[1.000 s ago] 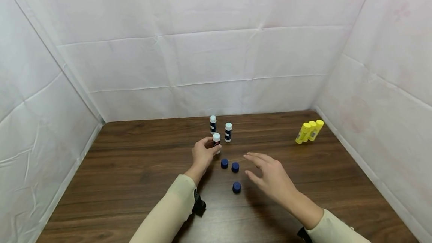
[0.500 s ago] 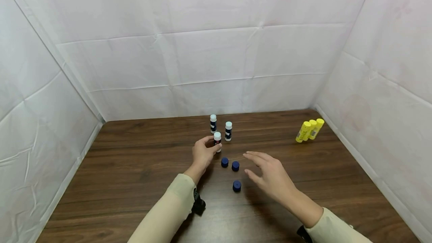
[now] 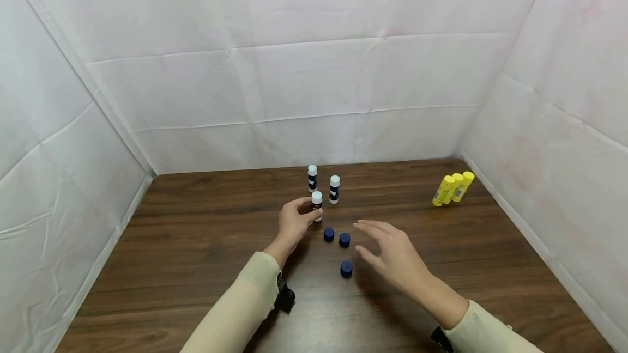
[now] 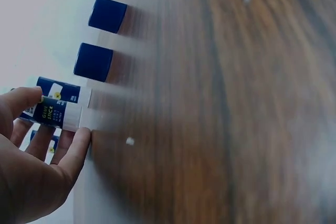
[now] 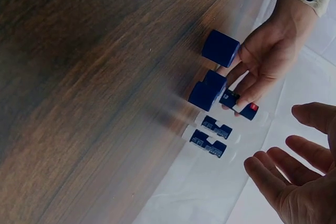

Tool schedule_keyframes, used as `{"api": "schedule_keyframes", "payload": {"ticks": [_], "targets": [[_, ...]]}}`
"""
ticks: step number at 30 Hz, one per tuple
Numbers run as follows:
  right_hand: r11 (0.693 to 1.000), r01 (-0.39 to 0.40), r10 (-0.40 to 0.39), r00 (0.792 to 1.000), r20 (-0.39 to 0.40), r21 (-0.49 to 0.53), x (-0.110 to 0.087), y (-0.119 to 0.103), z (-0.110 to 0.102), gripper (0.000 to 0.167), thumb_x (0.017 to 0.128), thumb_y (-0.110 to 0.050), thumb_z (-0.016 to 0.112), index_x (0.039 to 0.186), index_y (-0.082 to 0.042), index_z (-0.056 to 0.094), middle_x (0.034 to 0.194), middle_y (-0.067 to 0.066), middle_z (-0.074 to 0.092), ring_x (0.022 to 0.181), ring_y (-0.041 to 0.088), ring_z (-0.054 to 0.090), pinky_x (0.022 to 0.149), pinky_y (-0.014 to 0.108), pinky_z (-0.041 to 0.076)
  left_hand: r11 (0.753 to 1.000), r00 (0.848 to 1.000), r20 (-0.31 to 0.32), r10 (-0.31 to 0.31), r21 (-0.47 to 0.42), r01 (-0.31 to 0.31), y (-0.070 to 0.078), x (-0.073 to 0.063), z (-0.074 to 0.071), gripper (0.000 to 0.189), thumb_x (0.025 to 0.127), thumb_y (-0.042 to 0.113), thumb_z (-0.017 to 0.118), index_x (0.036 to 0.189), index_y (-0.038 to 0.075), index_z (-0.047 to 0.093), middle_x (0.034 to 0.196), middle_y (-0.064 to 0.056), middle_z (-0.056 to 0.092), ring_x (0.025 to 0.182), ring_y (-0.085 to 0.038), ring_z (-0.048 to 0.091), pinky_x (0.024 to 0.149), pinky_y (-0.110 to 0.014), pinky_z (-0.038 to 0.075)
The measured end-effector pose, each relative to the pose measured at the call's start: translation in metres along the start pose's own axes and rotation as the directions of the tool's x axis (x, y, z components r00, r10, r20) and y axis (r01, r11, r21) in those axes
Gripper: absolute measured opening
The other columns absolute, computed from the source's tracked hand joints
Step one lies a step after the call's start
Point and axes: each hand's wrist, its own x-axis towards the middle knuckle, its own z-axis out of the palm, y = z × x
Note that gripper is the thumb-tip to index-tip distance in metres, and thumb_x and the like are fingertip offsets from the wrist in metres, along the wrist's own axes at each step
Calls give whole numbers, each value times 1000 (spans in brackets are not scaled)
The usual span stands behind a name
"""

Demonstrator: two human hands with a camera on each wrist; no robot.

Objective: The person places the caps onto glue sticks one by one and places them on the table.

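Observation:
With thumb and fingers, my left hand grips an upright glue stick, uncapped, its white top showing and its dark label partly covered. In the left wrist view the label of this glue stick is legible, its white base close over the table. Just behind it stand two more uncapped glue sticks, one at the back and one to the right. My right hand hovers with spread, relaxed fingers, holding nothing. Between the hands sit three dark blue caps, two close together and one nearer the front.
Three yellow tubes stand side by side at the table's back right. White sheets enclose the brown wooden table at the back and both sides. A black wrist device hangs under the left sleeve.
The head view has shifted very slightly. Both hands keep their poses, the left one still gripping the same glue stick.

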Motion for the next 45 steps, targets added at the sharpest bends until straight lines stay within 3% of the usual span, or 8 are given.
{"api": "schedule_keyframes", "payload": {"ticks": [11,18,26,37,45], "targets": [[999,-47,46,996,73,24,1,-4,7,49,88,-19,82,134,-14,67,132,8,68,119,28,66,93,47,57,995,998,-24,63,83,-61,7,-6,-17,31,89,16,80,120,13,75,117,-5,73,114,-22,63,88,-37,56],[998,-35,28,991,132,52,1,-7,16,50,88,-20,82,135,-12,65,135,9,65,120,28,65,94,45,57,987,993,-24,117,114,-114,16,-15,-26,33,87,18,83,118,15,76,110,-4,75,107,-22,68,93,-43,55],[997,-60,48,964,260,41,2,-13,25,55,89,-21,81,139,-12,62,136,9,65,119,26,65,96,44,56,971,984,-42,172,173,-163,25,-27,-36,32,87,21,83,117,18,75,107,-1,75,104,-20,68,94,-45,54],[1000,28,-27,933,360,3,1,-9,37,42,89,-20,81,128,-10,69,123,5,71,112,22,68,92,41,57,953,968,-69,241,203,-223,35,-40,-53,28,84,21,85,110,20,74,99,2,73,92,-21,71,79,-38,60],[996,89,-77,927,367,-14,3,-8,40,34,84,-14,84,116,-8,74,111,4,75,106,23,70,89,40,58,935,954,-74,291,231,-268,43,-48,-62,25,83,15,86,106,17,76,98,1,74,95,-17,69,84,-39,61]]}}
